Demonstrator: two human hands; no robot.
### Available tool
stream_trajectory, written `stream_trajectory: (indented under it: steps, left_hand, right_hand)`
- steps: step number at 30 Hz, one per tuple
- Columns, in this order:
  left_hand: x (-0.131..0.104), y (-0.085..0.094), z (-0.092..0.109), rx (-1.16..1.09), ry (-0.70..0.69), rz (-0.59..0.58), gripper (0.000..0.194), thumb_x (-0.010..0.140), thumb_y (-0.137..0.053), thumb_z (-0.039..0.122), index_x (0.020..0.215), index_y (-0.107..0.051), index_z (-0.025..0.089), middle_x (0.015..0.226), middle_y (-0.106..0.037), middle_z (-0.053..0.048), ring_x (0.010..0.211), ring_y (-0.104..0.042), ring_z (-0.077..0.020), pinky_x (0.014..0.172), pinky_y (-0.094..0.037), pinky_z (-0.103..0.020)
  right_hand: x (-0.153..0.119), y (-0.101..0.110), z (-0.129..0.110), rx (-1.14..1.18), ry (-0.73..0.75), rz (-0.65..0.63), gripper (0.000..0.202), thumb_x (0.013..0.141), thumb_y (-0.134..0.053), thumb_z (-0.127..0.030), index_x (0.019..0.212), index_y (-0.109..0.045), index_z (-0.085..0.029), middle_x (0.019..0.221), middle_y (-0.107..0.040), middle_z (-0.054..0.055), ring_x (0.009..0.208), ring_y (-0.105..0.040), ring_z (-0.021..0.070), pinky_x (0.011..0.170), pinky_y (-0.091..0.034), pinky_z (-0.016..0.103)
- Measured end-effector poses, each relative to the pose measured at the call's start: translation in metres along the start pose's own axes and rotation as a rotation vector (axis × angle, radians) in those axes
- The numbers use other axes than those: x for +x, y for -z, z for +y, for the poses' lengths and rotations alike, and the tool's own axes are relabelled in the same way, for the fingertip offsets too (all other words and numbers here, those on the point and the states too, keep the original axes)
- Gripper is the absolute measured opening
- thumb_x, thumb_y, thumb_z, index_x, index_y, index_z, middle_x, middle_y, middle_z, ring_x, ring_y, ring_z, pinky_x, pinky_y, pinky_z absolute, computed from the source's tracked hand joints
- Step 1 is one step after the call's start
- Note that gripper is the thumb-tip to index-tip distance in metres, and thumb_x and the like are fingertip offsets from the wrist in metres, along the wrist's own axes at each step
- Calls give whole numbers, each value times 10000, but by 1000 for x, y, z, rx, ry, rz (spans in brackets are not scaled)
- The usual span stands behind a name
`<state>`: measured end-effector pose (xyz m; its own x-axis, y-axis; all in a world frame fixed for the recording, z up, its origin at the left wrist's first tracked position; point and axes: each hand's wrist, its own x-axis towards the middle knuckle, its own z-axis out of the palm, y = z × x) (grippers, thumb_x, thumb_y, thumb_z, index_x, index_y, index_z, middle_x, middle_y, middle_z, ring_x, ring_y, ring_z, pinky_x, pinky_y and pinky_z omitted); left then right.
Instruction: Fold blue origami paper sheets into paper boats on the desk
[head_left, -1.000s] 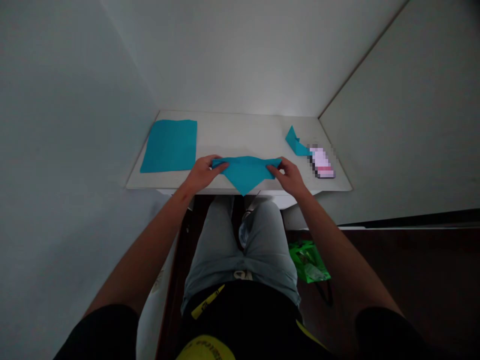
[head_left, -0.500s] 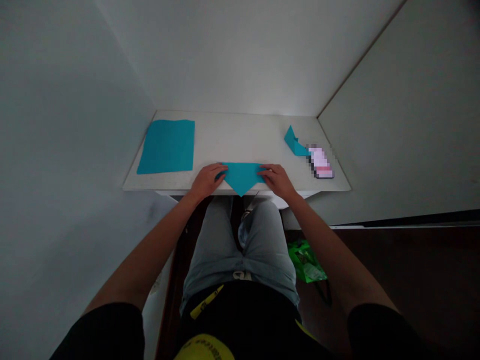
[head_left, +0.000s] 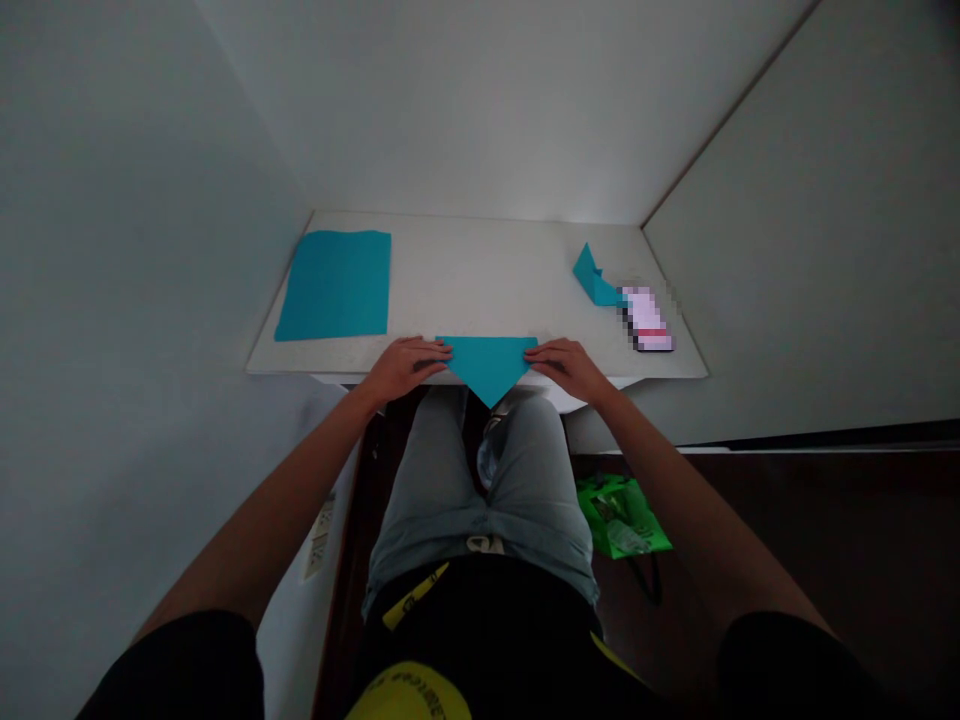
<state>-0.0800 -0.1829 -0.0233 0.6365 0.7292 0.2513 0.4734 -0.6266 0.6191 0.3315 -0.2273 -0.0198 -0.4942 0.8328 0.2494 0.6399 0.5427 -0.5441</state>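
A folded sheet of blue paper (head_left: 490, 368) lies at the front edge of the white table, its straight side away from me and its point hanging over the edge toward my lap. My left hand (head_left: 407, 366) grips its left corner between thumb and fingers. At the opposite corner, my right hand (head_left: 568, 366) pinches the paper the same way. Both hands rest close to the tabletop.
On the white table (head_left: 480, 270), a blue paper sheet (head_left: 337, 285) lies at the left. A folded blue paper boat (head_left: 595, 282) sits at the right, beside a pixelated phone (head_left: 648, 320). Walls border the table. A green bag (head_left: 622, 520) is on the floor.
The folded paper has come nearer to me, its point reaching farther past the table edge. Both hands have shifted slightly outward and the paper now looks more fully triangular.
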Motion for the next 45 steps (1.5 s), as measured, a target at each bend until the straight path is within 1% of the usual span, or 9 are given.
stream_trajectory:
  steps: [5, 9, 16, 20, 25, 32, 38, 41, 45]
  left_hand:
    - [22, 5, 0, -15, 76, -28, 212, 1001, -763, 463, 1107, -825, 291, 1281, -823, -76, 1174, -780, -264, 1152, -585, -511]
    - [44, 15, -7, 50, 212, -60, 640, 773, -981, 465, 1318, -737, 234, 1478, -593, -148, 1148, -713, -276, 1079, -622, -482]
    - [65, 21, -10, 120, 239, -211, 478, 709, -1005, 405, 1034, -723, 197, 1186, -718, -115, 1126, -687, -310, 1040, -597, -467]
    - [51, 12, 3, 53, 219, -177, 366, 853, -902, 315, 1173, -762, 204, 1173, -815, -94, 1069, -762, -281, 979, -609, -423]
    - [13, -5, 21, 186, 49, -28, 309, 1060, -663, 265, 1328, -816, 262, 1319, -847, -82, 1211, -789, -275, 1087, -603, -475]
    - [-30, -38, 36, 343, -125, 144, 502, 1058, -648, 287, 1547, -694, 181, 1612, -668, -147, 1494, -667, -312, 1293, -507, -585]
    - [-33, -53, 29, 356, -61, 270, 398, 1118, -622, 331, 1472, -747, 197, 1545, -711, -148, 1464, -688, -307, 1303, -510, -603]
    - [-30, -52, 25, 329, -37, 277, 352, 1131, -615, 335, 1419, -777, 213, 1509, -737, -132, 1445, -703, -306, 1305, -503, -621]
    - [-30, -52, 28, 259, -12, 282, 337, 1126, -623, 348, 1388, -794, 221, 1483, -757, -128, 1448, -702, -309, 1314, -483, -632]
  right_hand:
    - [18, -1, 5, -18, -93, -28, 368, 1097, -627, -528, 1268, -841, -282, 1245, -786, 111, 1150, -742, 306, 1089, -586, 528]
    - [40, 7, 20, -106, -174, -122, 679, 934, -847, -519, 1527, -696, -224, 1420, -634, 186, 1282, -651, 393, 1158, -550, 589]
    - [66, 26, 16, -80, -93, -295, 329, 868, -913, -417, 1088, -746, -238, 1241, -680, 146, 1183, -631, 373, 1093, -530, 573]
    - [62, 28, 4, -21, -94, -284, 313, 885, -869, -302, 1132, -687, -238, 1092, -736, 94, 979, -668, 292, 893, -545, 434]
    - [35, 21, -14, -214, 57, -138, 186, 1001, -696, -211, 1179, -741, -241, 1175, -792, 119, 1073, -718, 318, 947, -538, 472]
    - [-4, -33, -49, -272, 180, -89, 724, 941, -633, -103, 1656, -535, -163, 1730, -556, 190, 1570, -567, 370, 1248, -503, 611]
    - [-8, -73, -65, -246, 66, 32, 892, 987, -640, -158, 1813, -305, -181, 1837, -392, 165, 1704, -400, 349, 1375, -392, 633]
    - [-19, -64, -51, -248, 7, 98, 784, 1052, -615, -207, 1795, -367, -243, 1810, -456, 118, 1669, -465, 320, 1350, -424, 615]
    - [-32, -45, -34, -244, -86, 218, 444, 1116, -645, -362, 1555, -680, -307, 1584, -719, 85, 1456, -681, 319, 1178, -524, 568]
